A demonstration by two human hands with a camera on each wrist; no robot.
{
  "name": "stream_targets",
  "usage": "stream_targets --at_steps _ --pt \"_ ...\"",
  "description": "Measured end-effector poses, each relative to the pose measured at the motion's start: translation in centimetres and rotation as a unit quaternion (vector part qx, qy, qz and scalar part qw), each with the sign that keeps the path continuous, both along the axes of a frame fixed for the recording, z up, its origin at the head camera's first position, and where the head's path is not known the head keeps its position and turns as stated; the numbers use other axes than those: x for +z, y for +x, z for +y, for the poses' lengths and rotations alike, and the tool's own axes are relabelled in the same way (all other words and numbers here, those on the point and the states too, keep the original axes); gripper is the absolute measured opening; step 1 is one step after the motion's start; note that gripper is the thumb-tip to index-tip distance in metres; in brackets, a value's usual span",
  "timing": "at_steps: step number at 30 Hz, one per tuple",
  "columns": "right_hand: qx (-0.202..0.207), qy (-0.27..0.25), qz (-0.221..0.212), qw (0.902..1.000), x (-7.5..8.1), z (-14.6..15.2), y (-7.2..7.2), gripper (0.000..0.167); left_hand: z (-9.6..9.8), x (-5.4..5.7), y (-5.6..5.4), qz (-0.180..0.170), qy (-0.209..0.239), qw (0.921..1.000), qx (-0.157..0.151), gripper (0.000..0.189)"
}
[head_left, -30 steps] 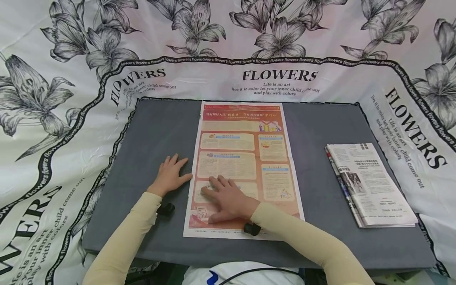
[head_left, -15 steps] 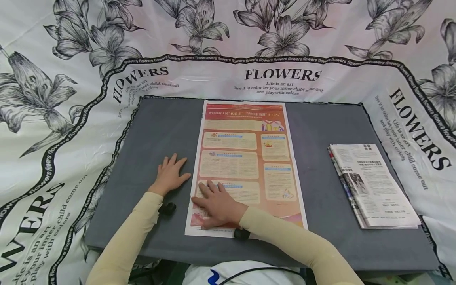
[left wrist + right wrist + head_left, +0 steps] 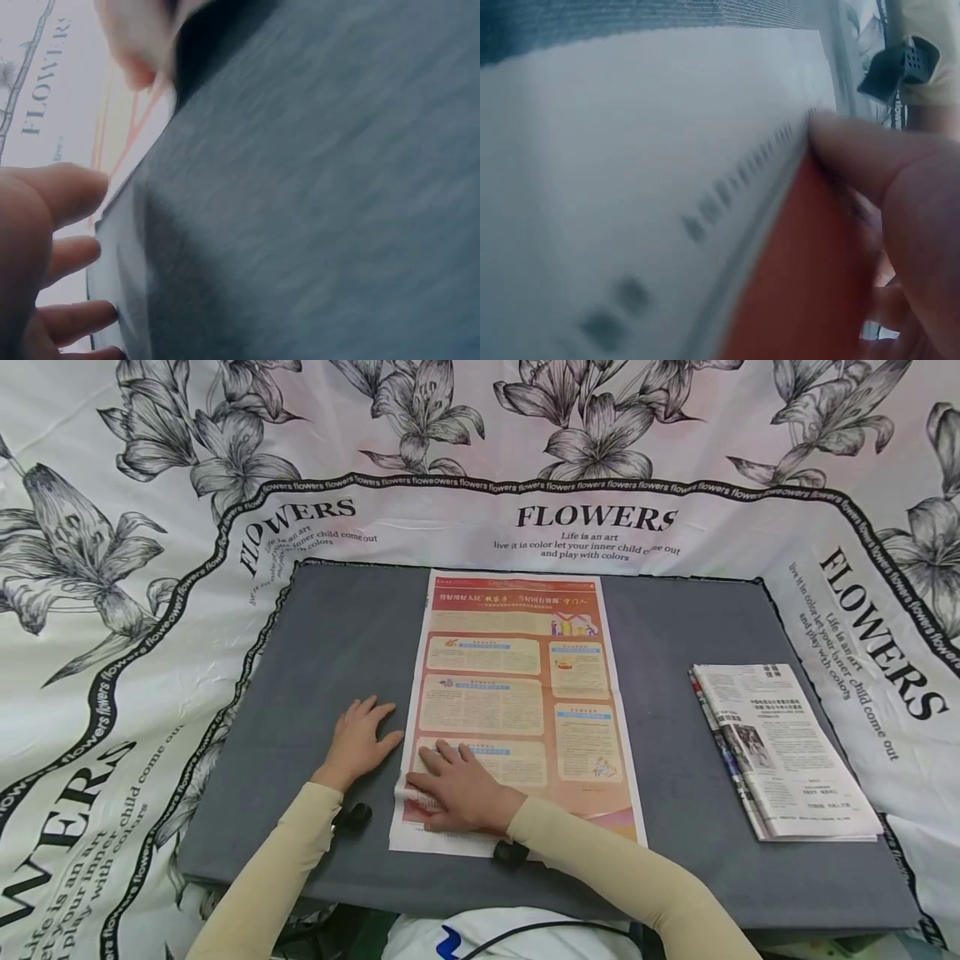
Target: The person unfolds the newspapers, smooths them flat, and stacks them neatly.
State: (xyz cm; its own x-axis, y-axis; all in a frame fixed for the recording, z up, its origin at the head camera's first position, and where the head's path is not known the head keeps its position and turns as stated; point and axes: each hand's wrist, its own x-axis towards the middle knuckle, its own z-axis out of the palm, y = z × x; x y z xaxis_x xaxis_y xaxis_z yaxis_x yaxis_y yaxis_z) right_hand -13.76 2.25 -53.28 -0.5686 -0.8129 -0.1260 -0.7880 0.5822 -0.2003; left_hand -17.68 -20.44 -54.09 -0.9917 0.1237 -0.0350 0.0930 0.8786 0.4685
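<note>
A sheet of newspaper (image 3: 585,752), printed in red and orange with pale text boxes, lies unfolded on the grey table. My right hand (image 3: 468,789) rests on its lower left part, fingers spread toward the left edge. In the right wrist view the thumb (image 3: 855,150) touches the sheet near its white bottom margin. The paper looks slightly rippled beside this hand. My left hand (image 3: 360,743) lies on the grey cloth just left of the sheet, its thumb close to the paper's edge. Its fingers (image 3: 75,319) are spread and hold nothing in the left wrist view.
A folded stack of newspapers (image 3: 787,752) lies on the right side of the table. The grey tabletop (image 3: 300,635) is bordered by a white cloth (image 3: 435,531) with flower drawings and lettering. The table's front edge is close to the person's body.
My right hand has slid left and slightly down across the newspaper toward its left edge. My left hand has drawn slightly back toward the body over the last half second.
</note>
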Motion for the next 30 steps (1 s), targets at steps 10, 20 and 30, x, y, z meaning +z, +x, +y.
stream_targets --at_steps 10,20,30 --pt "0.024 -0.145 0.041 0.9883 1.1 0.5 -0.4 0.05 0.2 0.1 0.6 0.041 0.111 0.9924 0.034 0.043" --pt "0.01 -0.131 0.034 0.9907 2.8 0.6 -0.9 0.042 0.3 0.5 0.1 0.047 0.082 0.9946 0.045 0.037" --pt "0.023 -0.148 0.101 0.9836 4.4 1.0 -1.3 0.035 1.1 -0.7 0.3 0.035 -0.021 0.9991 -0.007 0.048"
